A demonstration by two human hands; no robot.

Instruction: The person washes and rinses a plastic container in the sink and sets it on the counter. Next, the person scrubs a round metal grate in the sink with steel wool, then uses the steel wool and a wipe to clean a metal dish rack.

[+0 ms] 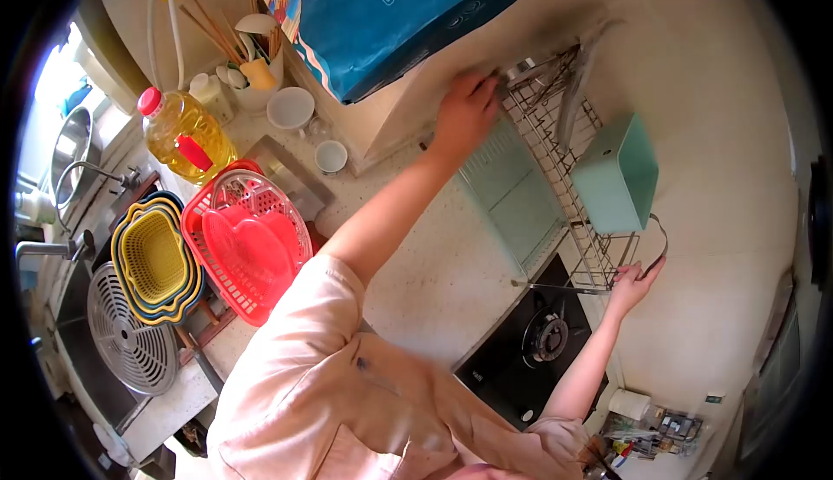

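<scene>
**Both hands on the wire rack**

Left hand [464,108] lies flat, fingers together, on the near-left end of the wire rack [564,167], fingertips hidden by its rim; green bin [618,174] sits on the rack's middle; right hand [636,279] curls round the rack's far-right corner, its grip partly hidden; stove [529,345] lies below it.
</scene>
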